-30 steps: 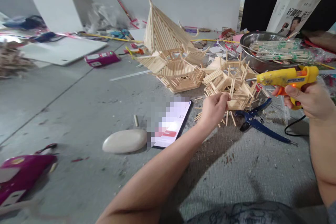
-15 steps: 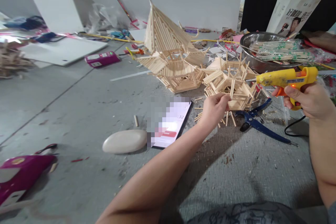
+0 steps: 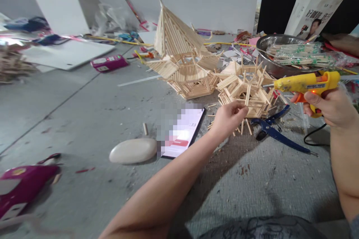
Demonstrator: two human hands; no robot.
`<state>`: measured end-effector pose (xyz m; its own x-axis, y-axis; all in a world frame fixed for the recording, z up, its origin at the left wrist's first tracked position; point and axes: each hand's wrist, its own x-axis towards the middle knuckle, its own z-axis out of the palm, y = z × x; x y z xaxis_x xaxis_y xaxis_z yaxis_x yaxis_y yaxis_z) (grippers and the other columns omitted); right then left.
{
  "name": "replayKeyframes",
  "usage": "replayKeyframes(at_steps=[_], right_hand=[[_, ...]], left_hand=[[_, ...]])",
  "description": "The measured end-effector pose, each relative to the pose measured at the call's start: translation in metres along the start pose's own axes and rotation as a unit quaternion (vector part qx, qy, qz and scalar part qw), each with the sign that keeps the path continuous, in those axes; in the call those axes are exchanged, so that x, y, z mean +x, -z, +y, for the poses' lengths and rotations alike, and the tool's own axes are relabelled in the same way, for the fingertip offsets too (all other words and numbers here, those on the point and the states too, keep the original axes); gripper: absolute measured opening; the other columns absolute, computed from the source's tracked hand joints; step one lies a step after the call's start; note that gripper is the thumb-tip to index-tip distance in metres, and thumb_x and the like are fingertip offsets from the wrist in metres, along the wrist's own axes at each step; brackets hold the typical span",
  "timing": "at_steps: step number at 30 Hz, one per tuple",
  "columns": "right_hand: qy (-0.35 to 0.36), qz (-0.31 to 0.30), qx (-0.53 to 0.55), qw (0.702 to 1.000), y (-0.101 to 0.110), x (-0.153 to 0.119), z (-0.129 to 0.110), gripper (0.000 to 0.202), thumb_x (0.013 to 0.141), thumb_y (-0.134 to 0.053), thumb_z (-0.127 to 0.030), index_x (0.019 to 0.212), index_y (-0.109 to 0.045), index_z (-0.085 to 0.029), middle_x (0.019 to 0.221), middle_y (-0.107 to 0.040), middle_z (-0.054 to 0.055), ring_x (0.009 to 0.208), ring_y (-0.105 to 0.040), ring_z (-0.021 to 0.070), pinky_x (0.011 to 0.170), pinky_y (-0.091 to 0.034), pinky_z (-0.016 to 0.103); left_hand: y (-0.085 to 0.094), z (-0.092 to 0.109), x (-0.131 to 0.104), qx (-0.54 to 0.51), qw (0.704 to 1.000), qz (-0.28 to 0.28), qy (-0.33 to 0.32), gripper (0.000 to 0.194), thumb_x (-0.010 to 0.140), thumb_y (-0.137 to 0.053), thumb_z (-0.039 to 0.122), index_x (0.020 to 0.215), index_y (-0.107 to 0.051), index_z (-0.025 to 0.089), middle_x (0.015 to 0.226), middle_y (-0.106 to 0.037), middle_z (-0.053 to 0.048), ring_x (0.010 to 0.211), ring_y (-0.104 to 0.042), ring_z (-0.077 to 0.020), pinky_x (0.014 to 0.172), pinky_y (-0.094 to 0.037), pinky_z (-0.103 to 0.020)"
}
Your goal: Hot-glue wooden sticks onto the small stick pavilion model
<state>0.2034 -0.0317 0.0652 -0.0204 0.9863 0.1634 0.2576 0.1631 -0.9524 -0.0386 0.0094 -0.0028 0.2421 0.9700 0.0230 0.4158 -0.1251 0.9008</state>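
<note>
My right hand [image 3: 328, 106] is wrapped round a yellow glue gun [image 3: 305, 82], its nozzle pointing left with a small orange light lit. My left hand [image 3: 230, 117] is pinched at the near side of a small wooden-stick structure [image 3: 252, 89], against an upright stick; whether it grips that stick is hidden. Behind and to the left stands a taller stick structure [image 3: 182, 44] with a pointed roof. Loose sticks lie under and beside the small structure. Blue cutters [image 3: 280, 136] rest on the floor below the glue gun.
A lit phone [image 3: 182, 134] and a pale oval case [image 3: 133, 151] lie left of my left forearm. Behind the glue gun sits a metal bowl [image 3: 272, 67] with wrapped sticks. Purple packs [image 3: 109, 63] lie leftward. A white bag [image 3: 314, 3] stands at the back right.
My left hand has shifted very slightly right and down, beside the small structure. My right hand and the glue gun look almost unmoved.
</note>
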Motion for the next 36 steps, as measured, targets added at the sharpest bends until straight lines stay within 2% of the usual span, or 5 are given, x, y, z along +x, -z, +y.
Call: replayKeyframes(at_steps=[7, 14, 26, 33, 36], right_hand=[[0.011, -0.005, -0.005, 1.000, -0.0006, 0.0000, 0.0003, 0.026, 0.071, -0.066, -0.043, 0.076, -0.065, -0.018, 0.073, -0.069, 0.005, 0.035, -0.046, 0.0055, 0.031, -0.035, 0.021], [0.004, -0.002, -0.003, 1.000, -0.0011, 0.0004, 0.0002, 0.027, 0.069, -0.067, -0.045, 0.076, -0.065, -0.019, 0.072, -0.068, 0.003, 0.035, -0.046, 0.0057, 0.031, -0.035, 0.022], [0.002, -0.008, 0.005, 1.000, -0.0013, -0.0010, 0.0003, 0.024, 0.071, -0.066, -0.042, 0.077, -0.065, -0.019, 0.073, -0.068, 0.003, 0.035, -0.046, 0.0052, 0.032, -0.036, 0.021], [0.008, -0.012, 0.002, 1.000, -0.0020, -0.0006, -0.0006, 0.025, 0.072, -0.065, -0.042, 0.080, -0.065, -0.018, 0.071, -0.067, 0.003, 0.036, -0.046, 0.0053, 0.033, -0.038, 0.021], [0.006, -0.012, -0.002, 1.000, -0.0014, -0.0010, -0.0010, 0.025, 0.073, -0.065, -0.042, 0.080, -0.064, -0.018, 0.073, -0.068, 0.004, 0.036, -0.046, 0.0052, 0.033, -0.037, 0.022]], left_hand=[[0.0028, -0.0029, 0.0022, 0.099, 0.995, 0.005, -0.021, 0.031, 0.072, -0.055, 0.046, 0.064, -0.063, 0.017, 0.052, -0.053, 0.001, 0.049, -0.043, -0.0091, 0.048, -0.029, -0.024], [0.0031, 0.0007, 0.0035, 0.112, 0.993, 0.030, -0.028, 0.034, 0.075, -0.054, 0.045, 0.056, -0.058, 0.017, 0.046, -0.046, 0.003, 0.049, -0.039, -0.0086, 0.047, -0.026, -0.023], [0.0025, 0.0038, 0.0024, 0.114, 0.993, 0.039, -0.020, 0.039, 0.076, -0.053, 0.045, 0.047, -0.045, 0.019, 0.044, -0.040, 0.004, 0.047, -0.036, -0.0098, 0.048, -0.023, -0.025], [0.0025, 0.0031, 0.0034, 0.120, 0.992, 0.035, -0.018, 0.039, 0.076, -0.052, 0.047, 0.049, -0.049, 0.019, 0.045, -0.041, 0.004, 0.047, -0.038, -0.0095, 0.049, -0.024, -0.025], [0.0030, 0.0018, 0.0044, 0.126, 0.991, 0.031, -0.015, 0.037, 0.075, -0.052, 0.048, 0.053, -0.054, 0.018, 0.047, -0.046, 0.003, 0.048, -0.040, -0.0098, 0.049, -0.026, -0.024]])
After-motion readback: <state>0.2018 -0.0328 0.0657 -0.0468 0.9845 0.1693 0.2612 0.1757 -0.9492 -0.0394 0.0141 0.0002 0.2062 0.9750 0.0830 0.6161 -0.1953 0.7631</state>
